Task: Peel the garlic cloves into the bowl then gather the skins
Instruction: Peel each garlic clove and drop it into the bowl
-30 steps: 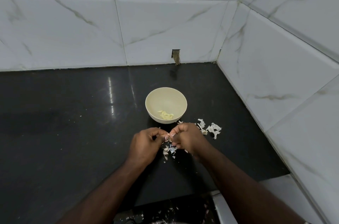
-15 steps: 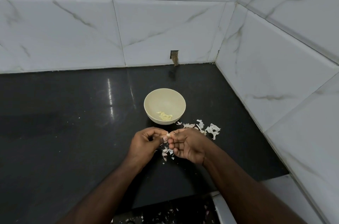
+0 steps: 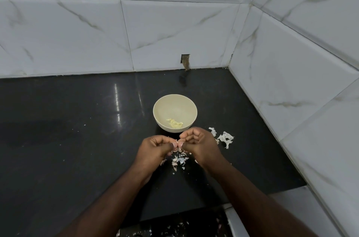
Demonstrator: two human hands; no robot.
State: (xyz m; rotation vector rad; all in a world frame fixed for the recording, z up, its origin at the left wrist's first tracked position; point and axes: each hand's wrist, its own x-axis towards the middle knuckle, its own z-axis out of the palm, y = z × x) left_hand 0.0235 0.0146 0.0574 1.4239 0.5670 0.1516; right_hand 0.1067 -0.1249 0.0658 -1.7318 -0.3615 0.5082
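Two hands meet just above the black bench [image 3: 77, 139], fingertips pressed together on one small garlic clove [image 3: 178, 144]. The left hand [image 3: 155, 149] pinches it between thumb and forefinger; the right hand [image 3: 202, 145] curls its fingers [image 3: 191, 135] over the clove from the other side and appears to be picking at the skin. The clove is too small and too covered for its long axis to be read.

Directly beyond the fingertips, very near, stands the cream bowl [image 3: 174, 100], with a few peeled cloves [image 3: 175, 123] lying in its bottom on the side towards the hands. My judgement is that the drop, once this clove is bare, is a short reach straight forward, and either hand is about equally near, the right perhaps slightly closer to the rim.

Torn skins lie in two patches: small flakes [image 3: 179, 160] on the bench right under the fingers, and larger white skins [image 3: 225, 138] just to the right of the right hand. Gathering has not begun, so peeling looks to be the step in hand.
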